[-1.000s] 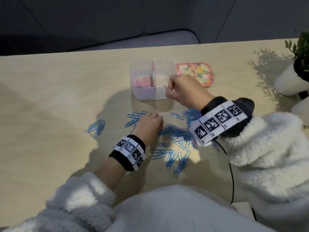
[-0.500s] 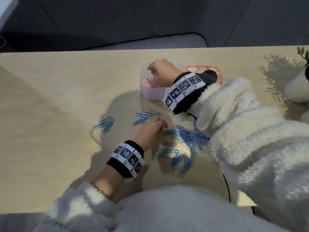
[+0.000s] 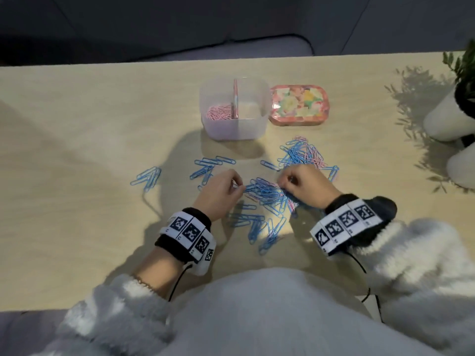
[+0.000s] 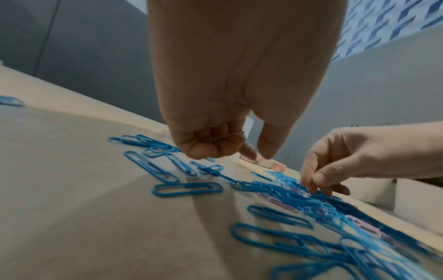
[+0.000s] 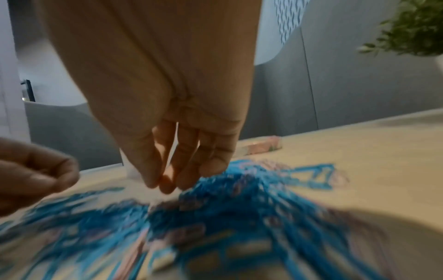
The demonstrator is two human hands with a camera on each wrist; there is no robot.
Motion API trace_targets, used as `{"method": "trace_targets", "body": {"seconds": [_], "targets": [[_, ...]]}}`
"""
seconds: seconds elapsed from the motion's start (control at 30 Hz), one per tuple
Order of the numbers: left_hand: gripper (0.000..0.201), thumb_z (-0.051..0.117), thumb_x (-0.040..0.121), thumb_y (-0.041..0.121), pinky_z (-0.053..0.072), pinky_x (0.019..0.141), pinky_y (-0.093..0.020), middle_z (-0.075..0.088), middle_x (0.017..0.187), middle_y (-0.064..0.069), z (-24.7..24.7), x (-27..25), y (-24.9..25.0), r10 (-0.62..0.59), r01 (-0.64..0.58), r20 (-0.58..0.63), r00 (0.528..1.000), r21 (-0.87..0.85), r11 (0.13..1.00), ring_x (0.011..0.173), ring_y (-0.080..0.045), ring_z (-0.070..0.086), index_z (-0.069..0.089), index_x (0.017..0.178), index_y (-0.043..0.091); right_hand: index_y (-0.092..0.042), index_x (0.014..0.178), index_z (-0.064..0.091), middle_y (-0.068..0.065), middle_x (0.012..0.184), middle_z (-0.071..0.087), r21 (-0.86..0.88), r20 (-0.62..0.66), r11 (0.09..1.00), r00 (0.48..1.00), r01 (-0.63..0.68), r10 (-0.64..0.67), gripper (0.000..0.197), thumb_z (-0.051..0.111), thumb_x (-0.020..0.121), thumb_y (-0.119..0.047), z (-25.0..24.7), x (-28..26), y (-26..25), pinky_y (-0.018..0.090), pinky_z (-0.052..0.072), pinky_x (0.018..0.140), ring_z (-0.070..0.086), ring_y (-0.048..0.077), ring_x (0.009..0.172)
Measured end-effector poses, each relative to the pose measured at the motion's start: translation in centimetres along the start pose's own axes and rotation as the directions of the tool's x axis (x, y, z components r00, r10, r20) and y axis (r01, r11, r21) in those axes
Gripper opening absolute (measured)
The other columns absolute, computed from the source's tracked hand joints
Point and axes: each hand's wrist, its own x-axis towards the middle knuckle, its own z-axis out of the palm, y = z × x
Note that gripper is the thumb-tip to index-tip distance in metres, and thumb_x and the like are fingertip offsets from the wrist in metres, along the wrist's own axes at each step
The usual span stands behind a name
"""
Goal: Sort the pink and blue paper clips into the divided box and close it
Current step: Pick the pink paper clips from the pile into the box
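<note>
A clear divided box (image 3: 231,129) stands open at the table's far middle, with pink clips (image 3: 218,113) in its left compartment. Its floral lid (image 3: 298,104) lies just to its right. A mixed pile of blue and pink paper clips (image 3: 267,194) is spread in front of me. My left hand (image 3: 223,191) hovers at the pile's left edge, its fingers (image 4: 210,149) curled round what looks like a thin pink clip. My right hand (image 3: 303,186) reaches down onto the pile's right side. Its fingertips (image 5: 165,185) touch the clips, and I see nothing between them.
Small groups of blue clips (image 3: 147,177) lie set apart to the left, with more (image 3: 208,165) nearer the box. White plant pots (image 3: 447,119) stand at the right edge. The table's far edge (image 3: 154,64) runs behind the box.
My right hand has come back from the box's left compartment to the pile. The left hand has stayed by the pile with its fingers curled.
</note>
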Motion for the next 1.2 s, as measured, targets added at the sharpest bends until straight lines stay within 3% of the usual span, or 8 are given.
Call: {"method": "trace_targets", "body": {"seconds": [0.13,0.3,0.53,0.63,0.83,0.93,1.07,1.2], "targets": [[0.015,0.055,0.089,0.026,0.033,0.068,-0.029,0.059,0.088,-0.003,0.9,0.9,0.5,-0.014,0.02,-0.032,0.999,0.198,0.98,0.084,-0.02,0.052,0.056,0.093,0.012,-0.012,0.09,0.068,0.008,0.091,0.066,-0.014,-0.101,1.0,0.995,0.019,-0.021,0.014,0.063,0.084,-0.023,1.5,0.5,-0.2,0.032,0.044,0.08,0.059,0.026,0.092],[0.011,0.051,0.09,0.022,0.039,0.071,-0.034,0.062,0.094,-0.009,0.0,1.2,0.4,-0.117,0.147,-0.136,0.984,0.232,0.961,0.09,-0.028,0.057,0.053,0.095,0.012,-0.01,0.096,0.067,0.009,0.103,0.065,-0.083,0.001,0.997,1.0,0.009,-0.008,0.015,0.061,0.086,-0.02,1.9,1.5,-0.8,0.033,0.042,0.085,0.054,0.026,0.105],[0.012,0.06,0.085,0.019,0.038,0.075,-0.034,0.052,0.083,-0.002,0.9,-0.2,0.7,0.088,-0.096,0.041,0.995,0.27,0.958,0.083,-0.025,0.053,0.061,0.094,0.012,-0.003,0.093,0.071,0.008,0.079,0.065,0.299,-0.073,0.954,0.996,-0.023,0.046,0.014,0.066,0.082,-0.01,0.2,1.1,0.8,0.026,0.041,0.071,0.056,0.017,0.076],[0.016,0.065,0.082,0.025,0.037,0.074,-0.029,0.048,0.086,0.004,1.6,-0.4,1.0,0.086,-0.095,0.047,0.995,0.247,0.964,0.079,-0.015,0.045,0.062,0.093,0.014,-0.002,0.091,0.071,0.009,0.084,0.068,0.355,-0.044,0.934,0.998,-0.028,0.046,0.013,0.065,0.083,-0.008,-0.8,0.6,1.5,0.026,0.046,0.075,0.058,0.014,0.074],[0.011,0.062,0.084,0.021,0.04,0.078,-0.032,0.057,0.094,-0.006,2.1,-0.4,2.3,0.089,-0.109,0.077,0.993,0.327,0.939,0.095,-0.022,0.053,0.063,0.092,0.014,-0.005,0.085,0.067,0.004,0.078,0.063,0.406,-0.064,0.91,0.99,-0.088,0.124,0.004,0.065,0.082,-0.008,-1.6,-0.5,2.9,0.023,0.049,0.067,0.057,0.014,0.07],[0.009,0.062,0.084,0.015,0.04,0.082,-0.035,0.056,0.094,-0.012,2.2,-0.3,2.4,0.065,-0.094,0.102,0.993,0.306,0.947,0.093,-0.027,0.053,0.061,0.089,0.007,-0.01,0.079,0.059,0.003,0.069,0.061,0.592,0.06,0.791,0.987,-0.155,0.149,0.009,0.061,0.085,-0.004,-1.6,-0.8,3.0,0.014,0.049,0.05,0.059,0.011,0.059],[0.007,0.056,0.086,0.008,0.036,0.079,-0.03,0.058,0.097,-0.017,2.0,-0.5,2.2,0.039,-0.059,0.089,0.995,0.241,0.969,0.092,-0.03,0.053,0.058,0.088,0.002,-0.01,0.08,0.058,0.006,0.067,0.054,0.77,0.158,0.576,0.957,-0.273,0.242,0.02,0.048,0.088,0.005,-1.9,-0.5,2.5,0.021,0.047,0.044,0.052,0.015,0.053],[0.008,0.057,0.087,0.006,0.035,0.062,-0.013,0.058,0.083,-0.008,0.7,-0.4,1.7,-0.04,0.041,-0.022,0.999,0.034,0.999,0.077,-0.02,0.05,0.06,0.091,0.0,-0.007,0.064,0.049,0.007,0.061,0.045,0.815,0.305,0.404,0.9,-0.416,0.311,0.022,0.04,0.083,-0.001,-2.0,0.3,0.6,0.018,0.031,0.035,0.042,0.014,0.045]]}}
